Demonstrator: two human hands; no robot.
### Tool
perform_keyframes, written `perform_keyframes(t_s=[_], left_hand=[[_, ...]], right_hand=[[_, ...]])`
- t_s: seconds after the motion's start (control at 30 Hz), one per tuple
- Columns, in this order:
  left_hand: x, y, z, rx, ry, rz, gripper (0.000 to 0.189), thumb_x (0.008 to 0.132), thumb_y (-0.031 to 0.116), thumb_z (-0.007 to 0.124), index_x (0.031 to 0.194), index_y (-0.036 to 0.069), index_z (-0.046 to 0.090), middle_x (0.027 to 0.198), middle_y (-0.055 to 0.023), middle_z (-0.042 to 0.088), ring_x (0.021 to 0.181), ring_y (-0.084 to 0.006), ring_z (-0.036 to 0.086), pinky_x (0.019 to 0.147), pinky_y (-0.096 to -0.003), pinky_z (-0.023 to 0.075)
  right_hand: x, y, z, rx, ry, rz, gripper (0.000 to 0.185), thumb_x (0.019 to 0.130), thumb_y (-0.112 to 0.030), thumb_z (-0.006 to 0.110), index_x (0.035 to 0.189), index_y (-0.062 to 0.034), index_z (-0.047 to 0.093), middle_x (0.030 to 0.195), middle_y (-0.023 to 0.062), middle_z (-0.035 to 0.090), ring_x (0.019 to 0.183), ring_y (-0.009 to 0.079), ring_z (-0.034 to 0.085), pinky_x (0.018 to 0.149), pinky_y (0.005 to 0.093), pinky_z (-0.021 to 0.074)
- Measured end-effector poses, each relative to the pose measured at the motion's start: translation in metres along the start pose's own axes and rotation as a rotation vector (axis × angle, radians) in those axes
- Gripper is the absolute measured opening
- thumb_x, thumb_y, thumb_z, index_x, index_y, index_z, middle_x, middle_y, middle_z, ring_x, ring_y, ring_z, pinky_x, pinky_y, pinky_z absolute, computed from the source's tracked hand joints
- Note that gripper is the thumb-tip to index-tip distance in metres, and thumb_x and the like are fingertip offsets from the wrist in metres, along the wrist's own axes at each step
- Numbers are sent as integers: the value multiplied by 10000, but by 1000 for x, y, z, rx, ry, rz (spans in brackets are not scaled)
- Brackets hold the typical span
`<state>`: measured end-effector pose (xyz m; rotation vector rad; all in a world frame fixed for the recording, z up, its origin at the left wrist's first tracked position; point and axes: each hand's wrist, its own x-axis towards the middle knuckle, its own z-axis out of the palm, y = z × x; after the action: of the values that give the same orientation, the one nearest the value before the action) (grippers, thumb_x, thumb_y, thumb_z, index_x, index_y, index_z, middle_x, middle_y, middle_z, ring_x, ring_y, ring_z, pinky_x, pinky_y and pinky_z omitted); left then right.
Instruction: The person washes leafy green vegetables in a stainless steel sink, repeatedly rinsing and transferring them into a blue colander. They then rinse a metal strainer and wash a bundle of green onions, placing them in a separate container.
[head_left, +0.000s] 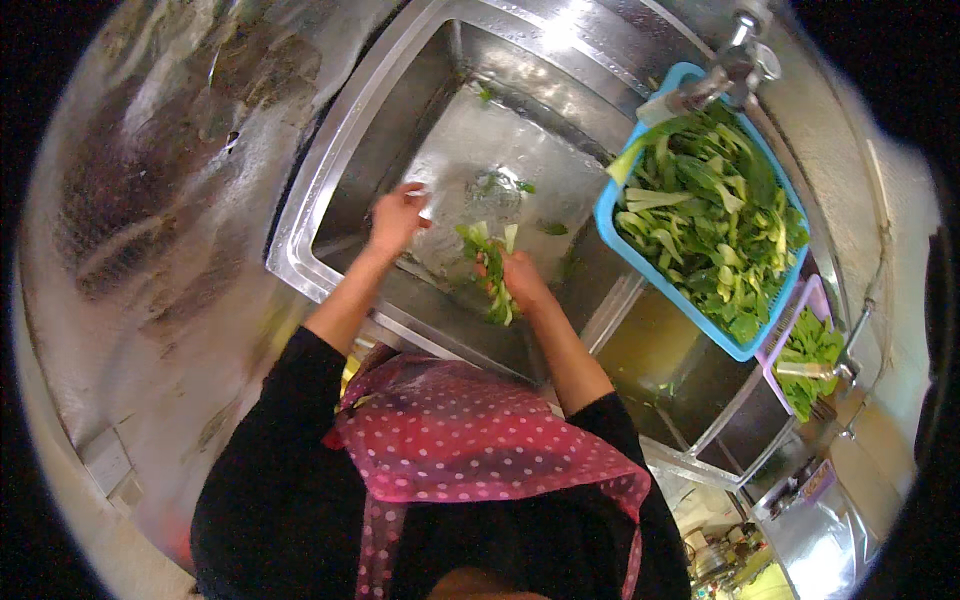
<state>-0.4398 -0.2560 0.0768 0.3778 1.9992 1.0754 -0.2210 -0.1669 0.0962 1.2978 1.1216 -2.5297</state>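
Note:
A bunch of leafy greens with pale stalks is gripped in my right hand, low over the near right part of a stainless steel sink basin. My left hand hovers over the basin's left side, fingers apart and holding nothing. Water covers the basin floor. A few loose leaves lie in it, one leaf to the right of the bunch and another leaf near the far corner.
A blue plastic basket heaped with greens rests across the sink's right side, under a faucet. Beyond are a second basin with cloudy water, a purple basket of greens, and another faucet.

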Motion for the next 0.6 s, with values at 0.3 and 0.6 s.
perform_keyframes(t_s=[0.3,0.6], left_hand=[[93,-58,66,888,76,513,530,774,324,650,1245,112,531,1285,-179,495,1033,-342,582,867,-401,477],[99,-102,136,821,-394,460,249,780,231,592,942,56,665,906,-178,651,854,-349,629,769,-456,495]], right_hand=[[-218,-175,-31,-1077,765,-1057,93,833,-117,633,875,-35,635,758,86,626,684,187,598,618,310,463],[-186,-192,-47,-1979,1052,-1092,323,717,-133,725,1031,-115,654,1056,141,631,987,356,592,845,406,481]])
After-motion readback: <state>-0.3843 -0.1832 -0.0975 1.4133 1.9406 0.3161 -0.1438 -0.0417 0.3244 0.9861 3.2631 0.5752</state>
